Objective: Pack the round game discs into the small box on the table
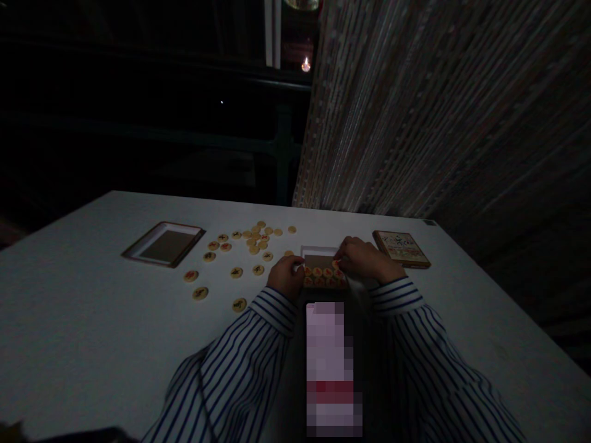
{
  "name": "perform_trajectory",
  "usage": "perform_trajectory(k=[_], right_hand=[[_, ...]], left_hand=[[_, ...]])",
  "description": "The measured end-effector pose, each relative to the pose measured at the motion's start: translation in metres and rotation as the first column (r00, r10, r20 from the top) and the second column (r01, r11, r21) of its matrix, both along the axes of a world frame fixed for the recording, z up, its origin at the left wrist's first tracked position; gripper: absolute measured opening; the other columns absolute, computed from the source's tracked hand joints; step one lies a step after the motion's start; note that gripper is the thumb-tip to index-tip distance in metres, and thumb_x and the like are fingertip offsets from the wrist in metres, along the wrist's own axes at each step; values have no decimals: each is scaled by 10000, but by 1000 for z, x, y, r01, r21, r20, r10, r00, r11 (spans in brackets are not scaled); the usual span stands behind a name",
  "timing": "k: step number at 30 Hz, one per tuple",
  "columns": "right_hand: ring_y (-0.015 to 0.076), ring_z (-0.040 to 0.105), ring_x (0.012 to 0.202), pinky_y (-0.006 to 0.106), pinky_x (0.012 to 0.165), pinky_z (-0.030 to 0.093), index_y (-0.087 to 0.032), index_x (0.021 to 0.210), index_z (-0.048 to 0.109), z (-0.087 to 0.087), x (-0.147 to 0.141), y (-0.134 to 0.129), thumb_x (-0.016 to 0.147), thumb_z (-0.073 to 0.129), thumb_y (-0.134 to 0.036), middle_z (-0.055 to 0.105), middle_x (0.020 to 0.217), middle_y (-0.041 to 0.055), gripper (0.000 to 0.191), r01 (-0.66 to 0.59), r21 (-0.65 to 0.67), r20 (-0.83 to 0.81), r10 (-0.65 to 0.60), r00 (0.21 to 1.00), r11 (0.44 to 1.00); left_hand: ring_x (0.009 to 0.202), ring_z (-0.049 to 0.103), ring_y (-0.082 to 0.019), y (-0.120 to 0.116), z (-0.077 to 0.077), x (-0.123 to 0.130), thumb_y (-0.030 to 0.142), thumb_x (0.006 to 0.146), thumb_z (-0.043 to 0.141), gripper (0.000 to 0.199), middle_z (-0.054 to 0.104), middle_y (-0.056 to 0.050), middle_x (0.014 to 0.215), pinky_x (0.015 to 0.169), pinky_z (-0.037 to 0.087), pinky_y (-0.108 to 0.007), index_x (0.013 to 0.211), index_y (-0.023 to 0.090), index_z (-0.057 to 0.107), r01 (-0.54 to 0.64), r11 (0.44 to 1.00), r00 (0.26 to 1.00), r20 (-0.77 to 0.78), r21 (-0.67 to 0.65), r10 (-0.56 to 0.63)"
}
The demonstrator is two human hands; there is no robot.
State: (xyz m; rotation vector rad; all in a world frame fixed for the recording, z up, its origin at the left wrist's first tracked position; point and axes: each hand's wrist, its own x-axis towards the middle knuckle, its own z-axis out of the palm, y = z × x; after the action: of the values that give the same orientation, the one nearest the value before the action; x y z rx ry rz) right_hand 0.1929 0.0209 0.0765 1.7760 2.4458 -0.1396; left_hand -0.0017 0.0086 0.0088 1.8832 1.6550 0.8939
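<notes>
A small open box [324, 251] holds rows of round wooden Chinese chess pieces [328, 272] with red characters, filling its near part. My left hand [285, 277] has its fingers curled at the box's left wall, gripping it. My right hand [364, 258] reaches over the right wall, its fingertips closed on a red-marked chess piece [336, 264] at the right end of the upper row. Left of the box, many loose pieces [253, 235] lie scattered, some face down, others showing black or red characters.
An open, shallow box part [166, 244] lies at the left. On the right is a flat box with a printed cover [401, 247]. A lit, pixelated screen [327, 363] is between my forearms. A string curtain [369, 123] hangs beyond the white table [92, 295].
</notes>
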Motion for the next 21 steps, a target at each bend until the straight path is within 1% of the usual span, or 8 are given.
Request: perform_trajectory(k=[9,13,15,17,21], right_hand=[[262,495,1036,352,791,396,-222,995,676,-1,1,1,774,522,-252,562,1066,109,271,-4,2,7,4,1000,1000],[263,499,1033,357,787,393,-231,1006,668,0,1,0,783,506,-274,566,1069,109,279,4,26,-1,-4,1000,1000],[252,510,1018,346,785,390,-221,1014,659,2,2,0,792,488,-271,575,1065,110,285,6,45,-8,-6,1000,999],[239,528,993,334,790,385,-204,1029,646,4,1,-1,806,464,-264,588,1057,112,294,10,69,-1,-10,1000,998],[223,552,984,320,827,372,-175,1120,582,7,0,-5,838,414,-262,614,1065,109,340,40,136,2,-41,999,990]], left_hand=[[837,609,-163,1,-3,-1,148,712,539,241,673,-36,927,799,478,-284,916,187,660,5,1000,1000,5,30,-5],[798,610,-156,1,-2,0,156,711,540,243,671,-38,922,775,483,-275,921,184,661,3,1000,1000,1,19,-3],[756,609,-150,1,-3,0,155,711,540,244,670,-42,915,756,487,-274,922,178,662,-6,1000,1000,1,7,6],[754,608,-148,1,-3,0,152,709,540,245,669,-43,911,754,486,-272,920,179,662,-5,1000,1000,7,15,4],[753,605,-140,1,-5,-1,163,713,538,243,668,-39,911,758,479,-267,923,184,658,20,999,1000,13,38,-21]])
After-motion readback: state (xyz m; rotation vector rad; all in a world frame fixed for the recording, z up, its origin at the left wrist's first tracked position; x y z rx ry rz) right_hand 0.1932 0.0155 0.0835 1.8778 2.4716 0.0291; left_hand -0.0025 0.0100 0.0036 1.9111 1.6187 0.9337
